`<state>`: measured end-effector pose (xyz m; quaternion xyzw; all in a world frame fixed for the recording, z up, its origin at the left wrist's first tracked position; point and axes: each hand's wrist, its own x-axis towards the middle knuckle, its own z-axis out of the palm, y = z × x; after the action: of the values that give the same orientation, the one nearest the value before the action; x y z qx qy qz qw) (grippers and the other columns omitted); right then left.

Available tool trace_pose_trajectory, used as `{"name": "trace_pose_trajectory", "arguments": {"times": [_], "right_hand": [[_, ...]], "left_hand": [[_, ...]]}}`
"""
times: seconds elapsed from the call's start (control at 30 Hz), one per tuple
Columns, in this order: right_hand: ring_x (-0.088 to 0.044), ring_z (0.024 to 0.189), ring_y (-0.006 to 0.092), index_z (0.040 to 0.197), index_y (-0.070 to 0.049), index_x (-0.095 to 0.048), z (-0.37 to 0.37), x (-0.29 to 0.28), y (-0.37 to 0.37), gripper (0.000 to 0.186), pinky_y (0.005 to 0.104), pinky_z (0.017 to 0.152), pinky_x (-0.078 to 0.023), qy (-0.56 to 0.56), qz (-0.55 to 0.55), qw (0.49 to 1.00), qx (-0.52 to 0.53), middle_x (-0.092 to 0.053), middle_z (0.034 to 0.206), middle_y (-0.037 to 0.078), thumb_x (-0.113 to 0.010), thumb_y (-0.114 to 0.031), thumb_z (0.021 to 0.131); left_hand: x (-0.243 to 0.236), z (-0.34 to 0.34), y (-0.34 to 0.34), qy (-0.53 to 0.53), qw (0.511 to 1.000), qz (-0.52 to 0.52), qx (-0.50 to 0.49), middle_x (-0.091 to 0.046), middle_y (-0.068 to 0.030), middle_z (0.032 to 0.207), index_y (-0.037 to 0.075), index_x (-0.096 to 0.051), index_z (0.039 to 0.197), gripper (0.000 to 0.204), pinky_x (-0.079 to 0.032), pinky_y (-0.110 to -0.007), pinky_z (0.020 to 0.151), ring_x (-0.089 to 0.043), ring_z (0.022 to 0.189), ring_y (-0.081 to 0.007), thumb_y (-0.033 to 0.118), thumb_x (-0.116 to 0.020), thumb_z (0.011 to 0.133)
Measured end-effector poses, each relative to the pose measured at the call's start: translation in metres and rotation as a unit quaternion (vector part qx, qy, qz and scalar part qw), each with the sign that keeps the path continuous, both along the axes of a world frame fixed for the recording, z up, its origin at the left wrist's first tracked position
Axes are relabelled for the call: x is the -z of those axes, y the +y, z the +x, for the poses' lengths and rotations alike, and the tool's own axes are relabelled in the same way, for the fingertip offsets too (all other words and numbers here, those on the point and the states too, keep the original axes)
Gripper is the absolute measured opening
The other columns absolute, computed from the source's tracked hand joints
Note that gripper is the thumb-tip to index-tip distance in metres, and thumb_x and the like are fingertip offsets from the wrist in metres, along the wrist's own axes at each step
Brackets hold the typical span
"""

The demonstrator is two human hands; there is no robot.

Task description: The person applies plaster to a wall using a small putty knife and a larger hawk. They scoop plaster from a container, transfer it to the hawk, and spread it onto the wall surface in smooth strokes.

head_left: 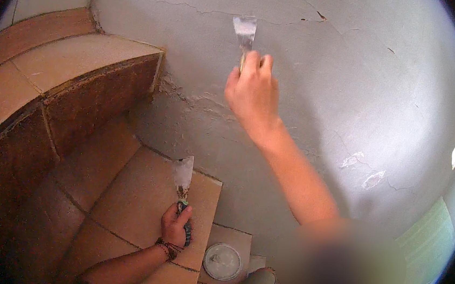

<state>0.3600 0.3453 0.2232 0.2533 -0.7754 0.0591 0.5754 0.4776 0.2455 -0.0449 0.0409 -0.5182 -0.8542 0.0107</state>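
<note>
My right hand reaches up to the grey wall, closed round the handle of a putty knife. Its whitish blade points upward and overlaps a thin horizontal crack; whether it presses on the wall I cannot tell. Lower down, my left hand grips the dark handle of a second putty knife, held blade up above a tiled step. Grey-white residue covers that blade, with brown marks near its neck. A round tub of whitish paste stands on a lower tile, right of my left hand.
Brown tiled stairs climb along the left, their edges meeting the wall. Plaster is rough and flaking beside the steps. Small cracks and white patches mark the wall at right. A pale green panel stands at lower right. A blurred patch hides part of the lower right.
</note>
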Motion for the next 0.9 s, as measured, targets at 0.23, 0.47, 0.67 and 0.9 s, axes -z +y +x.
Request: {"name": "trace_pose_trajectory", "arguments": {"times": [0.23,0.47,0.67,0.9], "right_hand": [[-0.063,0.073,0.0433,0.102,0.009,-0.045,-0.026,-0.005,-0.017,0.029,0.0448,0.062,-0.055,-0.098,-0.074,0.989,0.08,-0.049,0.095,0.031,-0.059,-0.006,0.082],[-0.062,0.073,0.0429,0.103,0.01,-0.044,-0.009,0.021,-0.021,0.031,0.0446,0.063,-0.054,-0.107,-0.06,0.992,0.02,-0.049,0.097,0.032,-0.058,-0.006,0.081],[-0.061,0.073,0.0433,0.102,0.008,-0.044,-0.009,-0.006,-0.017,0.031,0.0468,0.062,-0.053,-0.032,-0.084,0.996,-0.013,-0.051,0.091,0.03,-0.059,-0.008,0.081],[-0.062,0.074,0.0444,0.106,0.006,-0.044,-0.048,0.001,-0.009,0.031,0.0483,0.063,-0.052,-0.034,-0.066,0.995,0.073,-0.053,0.09,0.03,-0.058,-0.008,0.082]], "left_hand": [[0.009,-0.001,0.003,0.031,0.999,-0.001,0.011,-0.049,-0.0004,0.059,0.011,-0.049,0.081,0.019,-0.04,-0.03,0.036,-0.048,0.042,-0.0131,0.026,-0.059,0.088],[-0.003,0.007,0.004,0.012,1.0,0.007,-0.004,-0.05,-0.0008,0.06,0.009,-0.052,0.083,0.018,-0.04,-0.029,0.037,-0.047,0.044,-0.0114,0.024,-0.059,0.089],[-0.007,0.009,0.006,-0.02,1.0,0.019,-0.006,-0.05,-0.0001,0.06,0.008,-0.052,0.082,0.021,-0.04,-0.029,0.037,-0.047,0.044,-0.0112,0.026,-0.061,0.089],[0.01,0.003,0.009,0.017,1.0,0.019,-0.008,-0.049,-0.0001,0.06,0.008,-0.052,0.081,0.022,-0.04,-0.029,0.037,-0.048,0.044,-0.0112,0.026,-0.06,0.089]]}}
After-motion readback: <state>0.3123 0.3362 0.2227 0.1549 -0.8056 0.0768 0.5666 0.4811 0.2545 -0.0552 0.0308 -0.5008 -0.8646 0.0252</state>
